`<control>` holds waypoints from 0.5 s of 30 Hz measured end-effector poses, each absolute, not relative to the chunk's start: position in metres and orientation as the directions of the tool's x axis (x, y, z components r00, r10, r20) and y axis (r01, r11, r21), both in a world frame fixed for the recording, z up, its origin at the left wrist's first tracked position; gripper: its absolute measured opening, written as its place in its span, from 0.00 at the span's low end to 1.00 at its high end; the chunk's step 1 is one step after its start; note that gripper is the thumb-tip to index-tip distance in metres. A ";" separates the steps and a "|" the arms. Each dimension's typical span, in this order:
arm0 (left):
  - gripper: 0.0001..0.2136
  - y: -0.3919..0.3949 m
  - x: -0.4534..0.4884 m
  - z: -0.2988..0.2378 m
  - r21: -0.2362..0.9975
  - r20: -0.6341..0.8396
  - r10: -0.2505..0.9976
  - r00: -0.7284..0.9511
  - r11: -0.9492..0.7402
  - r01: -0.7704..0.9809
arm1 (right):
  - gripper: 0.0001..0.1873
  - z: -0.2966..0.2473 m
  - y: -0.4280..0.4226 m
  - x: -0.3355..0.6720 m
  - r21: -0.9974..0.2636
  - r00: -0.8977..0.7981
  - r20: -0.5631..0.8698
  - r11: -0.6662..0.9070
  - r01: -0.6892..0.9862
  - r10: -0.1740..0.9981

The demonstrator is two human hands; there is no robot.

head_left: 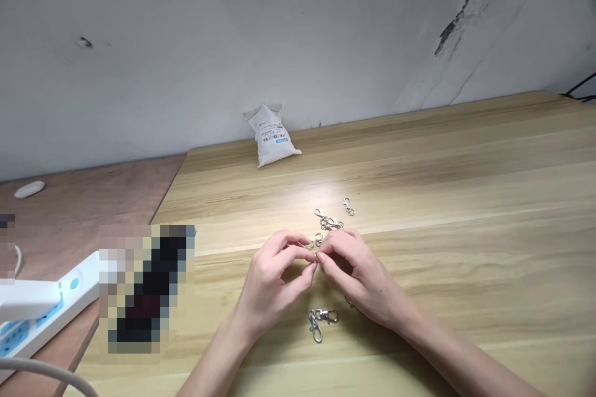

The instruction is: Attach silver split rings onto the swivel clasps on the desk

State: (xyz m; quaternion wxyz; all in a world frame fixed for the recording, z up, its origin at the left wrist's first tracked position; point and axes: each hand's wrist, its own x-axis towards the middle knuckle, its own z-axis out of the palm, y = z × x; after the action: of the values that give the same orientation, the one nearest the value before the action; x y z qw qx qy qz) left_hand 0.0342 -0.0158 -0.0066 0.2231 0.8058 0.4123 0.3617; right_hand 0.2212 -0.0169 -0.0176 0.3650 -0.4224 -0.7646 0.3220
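My left hand (282,270) and my right hand (351,267) meet over the table, thumbs and forefingers pinched together. Between their fingertips is a small metal ring (316,257), mostly hidden. Just beyond the fingers lie loose split rings (319,239), one partly behind my left fingers. Farther back is a small cluster of silver swivel clasps (331,223), with another clasp (349,206) off to its right. Closer to me, below the hands, two swivel clasps (316,325) lie touching. A bit of metal (349,301) shows from under my right hand.
A white labelled plastic packet (274,139) stands against the wall at the back of the wooden table (465,198). On the left are a white power strip (79,282), a cable (51,369), a white oval object (29,189) and a blurred-out dark object (149,288).
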 end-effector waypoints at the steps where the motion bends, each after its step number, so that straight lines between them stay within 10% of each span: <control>1: 0.05 -0.016 0.035 -0.006 0.652 0.402 0.826 0.395 -0.561 0.509 | 0.11 -0.018 -0.017 0.221 -0.802 -0.372 0.282 0.430 0.415 0.884; 15: 0.05 -0.018 0.038 -0.004 0.723 0.340 0.872 0.352 -0.481 0.496 | 0.10 -0.023 -0.018 0.217 -0.735 -0.366 0.363 0.505 0.453 0.857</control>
State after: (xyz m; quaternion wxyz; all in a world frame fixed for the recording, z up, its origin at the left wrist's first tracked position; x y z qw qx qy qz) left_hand 0.0380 -0.0181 -0.0041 0.2590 0.7802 0.4384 0.3633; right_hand 0.2173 -0.0180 -0.0226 0.3761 -0.4191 -0.7816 0.2683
